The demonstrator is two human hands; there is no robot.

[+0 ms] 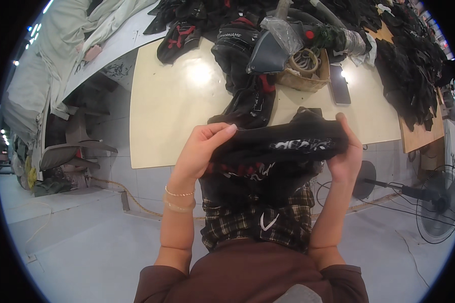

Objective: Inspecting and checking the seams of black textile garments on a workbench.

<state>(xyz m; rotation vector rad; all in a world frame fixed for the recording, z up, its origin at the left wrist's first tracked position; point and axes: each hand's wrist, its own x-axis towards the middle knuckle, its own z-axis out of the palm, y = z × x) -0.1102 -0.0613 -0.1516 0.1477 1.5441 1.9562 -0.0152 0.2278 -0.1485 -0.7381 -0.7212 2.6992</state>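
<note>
A black garment (283,144) with white printed patterns is stretched between my two hands, above my lap. My left hand (201,146) pinches its left end, thumb on top. At the right end, my right hand (348,156) has its fingers behind the cloth and its thumb raised along the edge. The lower part of the garment, with red and white markings, hangs over my plaid trousers (227,222). Just beyond it, more black garments (247,103) with white print and red trim lie in a row on the cream tabletop (167,116).
A machine with a dark cover (270,54), partly wrapped in plastic, stands on the table. Beside it are a box (303,82) holding a tape roll and a dark phone (340,88). Black garments (414,76) pile up at right. A fan (440,202) and a chair (76,151) flank me.
</note>
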